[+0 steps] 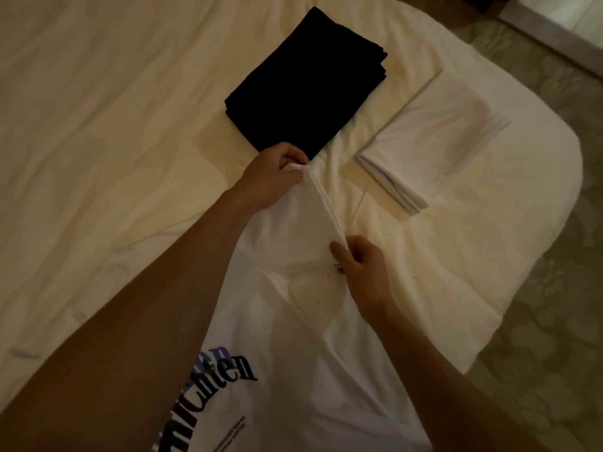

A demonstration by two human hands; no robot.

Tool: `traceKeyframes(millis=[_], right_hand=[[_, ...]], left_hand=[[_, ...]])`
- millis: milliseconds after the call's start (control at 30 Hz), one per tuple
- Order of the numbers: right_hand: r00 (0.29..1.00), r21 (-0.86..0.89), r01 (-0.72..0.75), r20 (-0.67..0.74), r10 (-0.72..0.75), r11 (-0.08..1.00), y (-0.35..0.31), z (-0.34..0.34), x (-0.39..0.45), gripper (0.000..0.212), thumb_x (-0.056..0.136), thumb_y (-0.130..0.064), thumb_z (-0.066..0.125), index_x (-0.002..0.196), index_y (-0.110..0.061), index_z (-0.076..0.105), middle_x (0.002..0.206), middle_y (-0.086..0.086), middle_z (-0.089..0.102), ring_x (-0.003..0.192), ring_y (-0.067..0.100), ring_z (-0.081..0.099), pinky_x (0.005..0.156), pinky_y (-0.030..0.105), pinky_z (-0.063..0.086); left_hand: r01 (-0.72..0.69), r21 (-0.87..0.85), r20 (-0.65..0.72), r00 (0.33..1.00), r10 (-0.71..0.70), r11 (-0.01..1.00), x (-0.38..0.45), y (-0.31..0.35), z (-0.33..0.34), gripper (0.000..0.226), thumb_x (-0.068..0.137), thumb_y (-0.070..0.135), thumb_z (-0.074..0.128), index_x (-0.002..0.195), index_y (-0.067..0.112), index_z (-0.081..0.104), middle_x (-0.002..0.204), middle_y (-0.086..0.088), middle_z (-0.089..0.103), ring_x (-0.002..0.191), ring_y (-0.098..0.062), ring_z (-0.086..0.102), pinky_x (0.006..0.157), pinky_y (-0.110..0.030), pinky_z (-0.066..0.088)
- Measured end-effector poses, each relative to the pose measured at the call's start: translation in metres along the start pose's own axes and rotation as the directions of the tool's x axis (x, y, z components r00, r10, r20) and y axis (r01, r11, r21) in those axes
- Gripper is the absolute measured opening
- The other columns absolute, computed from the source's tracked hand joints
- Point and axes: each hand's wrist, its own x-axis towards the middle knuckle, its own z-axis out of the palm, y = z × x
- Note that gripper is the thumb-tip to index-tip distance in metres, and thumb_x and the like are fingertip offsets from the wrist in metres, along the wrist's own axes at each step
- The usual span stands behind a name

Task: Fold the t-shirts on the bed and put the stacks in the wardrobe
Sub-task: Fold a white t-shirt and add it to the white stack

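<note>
Left hand [277, 172] is pinching one end of the white t-shirt's [293, 321] hem; right hand [362, 269] is pinching the other, and we're pulling that edge taut. Shirt is lying on the bed [98, 141], printed lettering near us. Beyond it, black stack [303, 86] and white stack [434, 138] are sitting side by side.

We can read only part of one print, on the white t-shirt [293, 370] nearest us. Large black gothic letters end in what looks like "ten"; the left forearm hides the start. Blue lettering sits behind them, unreadable. A small line of black print beside them is too tiny to read.
</note>
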Motion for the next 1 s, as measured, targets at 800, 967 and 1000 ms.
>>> traceKeyframes(millis=[800, 967, 1000], right_hand=[[0.69, -0.673, 0.721, 0.679, -0.249, 0.162, 0.037, 0.119, -0.114, 0.025, 0.097, -0.035, 0.052, 0.106, -0.013, 0.06, 0.107, 0.007, 0.06, 0.102, 0.028, 0.055, 0.084, 0.038, 0.042], [0.673, -0.693, 0.72, 0.687, -0.274, 0.034, 0.025, 0.159, -0.1, 0.062, 0.087, -0.057, 0.06, 0.124, -0.009, 0.048, 0.115, 0.01, 0.054, 0.103, 0.03, 0.054, 0.085, 0.041, 0.047], [0.682, -0.705, 0.709, 0.693, -0.234, -0.019, 0.026, 0.168, -0.099, 0.063, 0.088, -0.058, 0.058, 0.126, -0.009, 0.045, 0.117, 0.009, 0.053, 0.104, 0.029, 0.054, 0.086, 0.04, 0.047]], left_hand=[[0.293, -0.257, -0.762, 0.525, -0.38, 0.921, -0.333, -0.206, -0.036, 0.007, 0.095, 0.014, 0.061, 0.1, 0.019, 0.062, 0.097, -0.003, 0.068, 0.081, -0.012, 0.061, 0.072, -0.018, 0.047], [0.59, -0.217, -0.703, 0.458, -0.544, 0.777, -0.368, -0.225, 0.005, 0.063, 0.086, 0.048, 0.069, 0.136, 0.021, 0.043, 0.11, -0.004, 0.058, 0.095, -0.025, 0.059, 0.078, -0.04, 0.053], [0.638, -0.187, -0.69, 0.455, -0.562, 0.747, -0.365, -0.224, 0.009, 0.072, 0.085, 0.052, 0.068, 0.142, 0.021, 0.036, 0.119, -0.006, 0.055, 0.103, -0.027, 0.057, 0.08, -0.042, 0.052]])
